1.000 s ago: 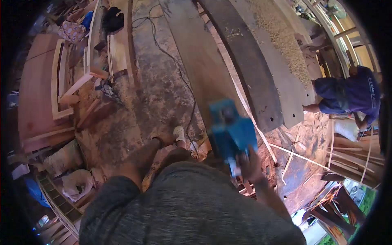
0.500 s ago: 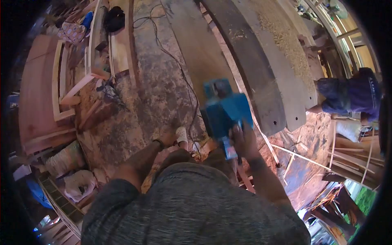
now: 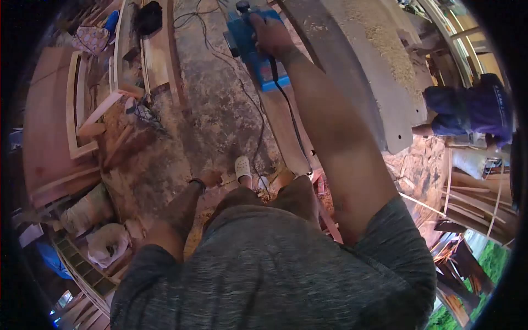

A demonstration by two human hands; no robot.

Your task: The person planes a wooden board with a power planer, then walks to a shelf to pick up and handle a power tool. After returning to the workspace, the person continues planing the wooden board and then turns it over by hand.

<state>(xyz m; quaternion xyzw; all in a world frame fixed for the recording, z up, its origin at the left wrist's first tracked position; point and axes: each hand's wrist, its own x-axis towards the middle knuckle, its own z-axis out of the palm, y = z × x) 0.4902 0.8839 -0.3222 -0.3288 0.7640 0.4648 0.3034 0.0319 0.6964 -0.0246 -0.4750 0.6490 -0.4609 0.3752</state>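
A blue power tool point(image 3: 257, 60) with a black knob sits on a long wooden board point(image 3: 283, 124) near the top middle. My right hand point(image 3: 269, 36) is wrapped round its handle, with the arm stretched forward. A black cord point(image 3: 294, 121) runs from the tool back along the board toward my legs. My left hand point(image 3: 210, 177) hangs low beside my left leg, above the floor and away from the tool. Its fingers are too small and dim to make out. There is a dark band on that wrist.
Wide planks point(image 3: 366, 93) with shavings lie to the right. Another person in dark blue point(image 3: 473, 113) is at the far right. Wooden frames point(image 3: 77, 110) and a white sack point(image 3: 108, 246) are at the left. A thin cable point(image 3: 250, 96) crosses the stained floor point(image 3: 212, 110).
My right hand and the blue tool have moved forward along the board, away from my body. My left hand has shifted slightly left and down toward my body.
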